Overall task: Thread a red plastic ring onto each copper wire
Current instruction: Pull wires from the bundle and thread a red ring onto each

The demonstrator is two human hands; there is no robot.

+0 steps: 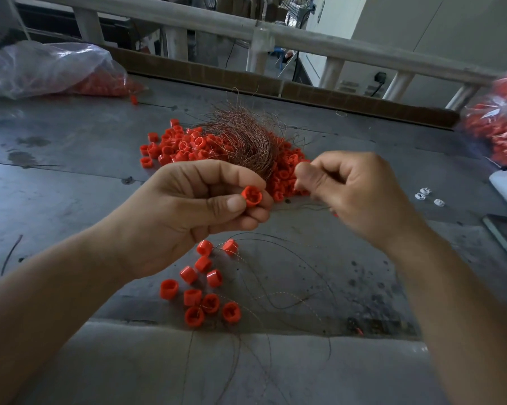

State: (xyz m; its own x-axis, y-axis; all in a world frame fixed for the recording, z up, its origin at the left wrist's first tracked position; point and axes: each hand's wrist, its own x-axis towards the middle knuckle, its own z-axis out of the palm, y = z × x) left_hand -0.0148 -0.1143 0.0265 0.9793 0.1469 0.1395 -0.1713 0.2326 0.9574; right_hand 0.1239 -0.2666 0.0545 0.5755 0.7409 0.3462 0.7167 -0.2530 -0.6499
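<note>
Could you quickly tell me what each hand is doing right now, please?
Left hand: closed, pinching a red ring.
Right hand: fingers pinched together; whether a wire is held cannot be told.

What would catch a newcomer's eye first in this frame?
The left hand pinching a red ring at centre frame, with the right hand closed beside it. Behind them lies a heap of red rings around a copper wire bundle; a smaller cluster of rings sits nearer, on the grey table.
</note>
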